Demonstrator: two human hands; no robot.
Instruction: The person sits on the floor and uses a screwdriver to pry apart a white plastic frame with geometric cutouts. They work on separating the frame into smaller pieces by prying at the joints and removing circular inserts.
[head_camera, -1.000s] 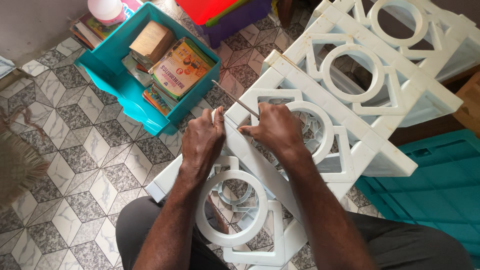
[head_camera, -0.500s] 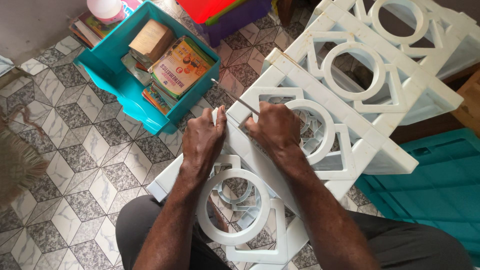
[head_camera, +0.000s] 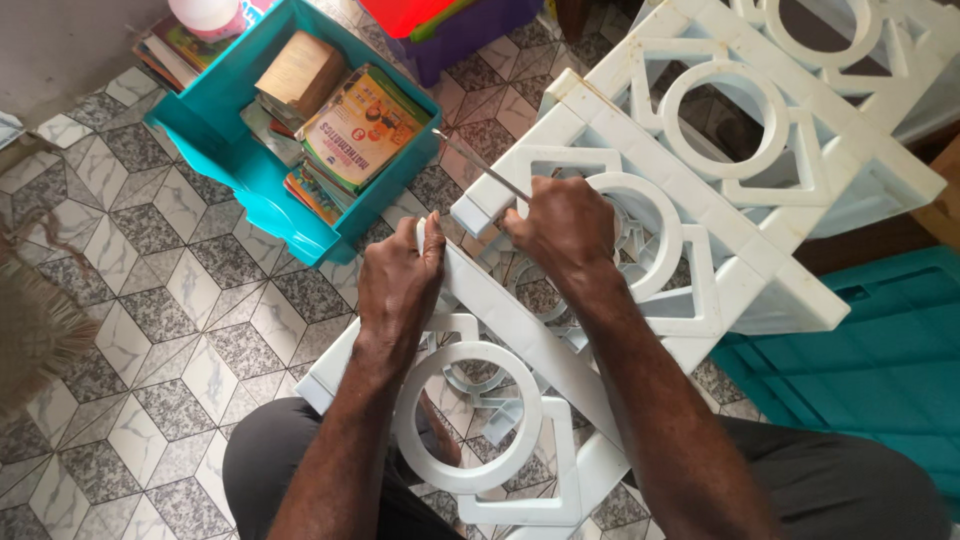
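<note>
The left hand (head_camera: 398, 280) gripped a white plastic panel (head_camera: 520, 335). The right hand (head_camera: 568, 232) held a thin metal rod (head_camera: 480, 165) against it, near a teal bin (head_camera: 250, 180) of books.

A turquoise plastic bin (head_camera: 205, 130) packed with stacked books (head_camera: 358, 132) stands on the grey-and-white patterned tile floor (head_camera: 150, 300), up and left of the hands. A teal plastic crate (head_camera: 880, 360) lies to their right.
</note>
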